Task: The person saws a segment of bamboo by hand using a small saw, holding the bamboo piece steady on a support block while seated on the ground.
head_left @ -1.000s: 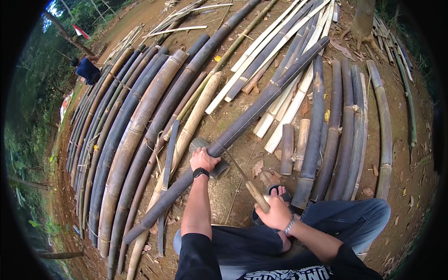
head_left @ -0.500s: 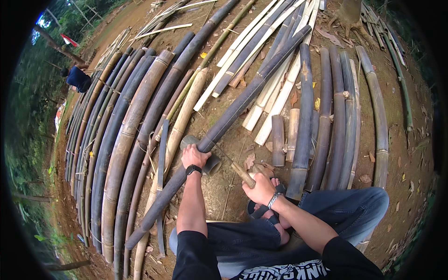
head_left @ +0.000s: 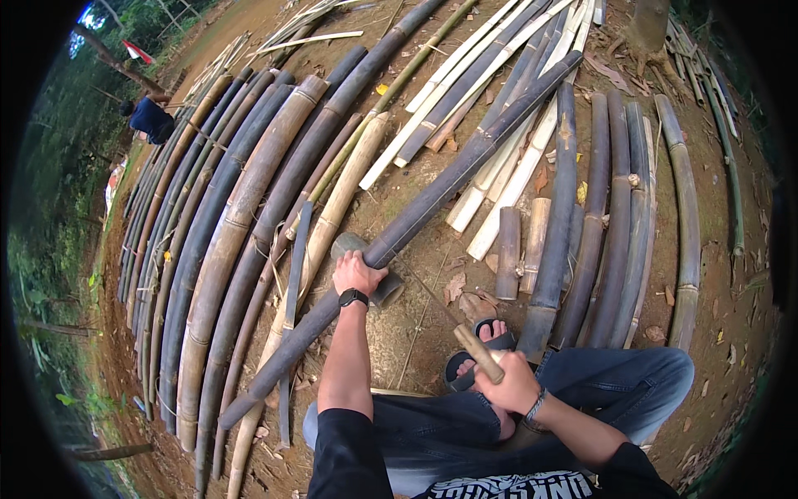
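A long dark bamboo pole (head_left: 440, 191) runs diagonally from the near left to the far right. My left hand (head_left: 359, 273) is closed over it, left of the middle. Beneath the pole, crosswise by that hand, lies a short bamboo piece (head_left: 387, 290). In my closed right hand (head_left: 510, 384) is a machete (head_left: 470, 341), held by its pale wooden handle. Its thin blade points up and left and is seen nearly edge-on. The blade is apart from the pole, in front of my sandalled foot (head_left: 495, 331).
Many bamboo poles (head_left: 241, 212) lie side by side on the left. Pale split strips (head_left: 515, 216) are spread at the far middle. To the right are more dark poles (head_left: 619, 216) and short cut pieces (head_left: 509, 254). A person (head_left: 153, 118) in dark clothing is far left.
My right hand has drawn the machete down and right, away from the pole. The left hand keeps its place on the pole. The whole view has shifted slightly.
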`<state>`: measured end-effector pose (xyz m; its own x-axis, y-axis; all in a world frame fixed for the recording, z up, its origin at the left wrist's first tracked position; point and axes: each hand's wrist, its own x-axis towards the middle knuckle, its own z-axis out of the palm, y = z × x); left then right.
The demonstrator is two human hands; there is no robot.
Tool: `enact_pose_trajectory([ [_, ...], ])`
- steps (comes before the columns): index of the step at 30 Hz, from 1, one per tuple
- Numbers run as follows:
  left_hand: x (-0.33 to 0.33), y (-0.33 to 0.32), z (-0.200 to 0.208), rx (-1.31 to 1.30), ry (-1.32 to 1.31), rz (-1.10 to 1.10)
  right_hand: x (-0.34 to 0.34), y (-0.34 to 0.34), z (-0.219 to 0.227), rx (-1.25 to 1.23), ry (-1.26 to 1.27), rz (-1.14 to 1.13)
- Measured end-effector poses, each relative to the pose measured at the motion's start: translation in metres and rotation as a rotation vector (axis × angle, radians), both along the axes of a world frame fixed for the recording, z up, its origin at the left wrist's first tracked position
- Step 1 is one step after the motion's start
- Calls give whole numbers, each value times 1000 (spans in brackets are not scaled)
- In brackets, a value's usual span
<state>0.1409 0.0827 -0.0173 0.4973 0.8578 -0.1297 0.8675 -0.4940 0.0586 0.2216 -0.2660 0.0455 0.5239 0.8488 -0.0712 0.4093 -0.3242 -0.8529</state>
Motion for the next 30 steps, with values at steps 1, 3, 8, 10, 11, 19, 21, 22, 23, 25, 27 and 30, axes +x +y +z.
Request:
enact_pose_trajectory([
  [1,-2,0,-3,18,0,-3,7,8,17,-111,208,-27],
  [3,2,11,-7,67,-15,-22,9,24,28,-129,242,-22],
  [8,0,16,-9,48,-42,-19,16,-3,11,44,193,23],
  [10,2,11,-6,29,-25,-6,23,-3,18,9,217,41],
  [11,0,12,-7,10,-17,2,26,-3,21,-9,229,52],
  [19,-4,22,0,-79,1,-14,28,-12,-10,58,136,84],
  [21,-1,25,5,-126,1,-7,26,-19,-44,81,123,78],
  [22,-2,27,5,-96,-9,-19,27,-18,-55,127,114,64],
  [23,-4,27,2,-65,-20,-32,31,-18,-65,174,106,49],
  [25,-7,25,-5,-39,-34,-45,28,-1,-57,223,119,24],
  [27,-3,23,-10,-28,-71,-44,29,11,-59,168,76,60],
  [30,-9,27,-11,-35,-51,-21,23,29,-44,92,143,25],
])
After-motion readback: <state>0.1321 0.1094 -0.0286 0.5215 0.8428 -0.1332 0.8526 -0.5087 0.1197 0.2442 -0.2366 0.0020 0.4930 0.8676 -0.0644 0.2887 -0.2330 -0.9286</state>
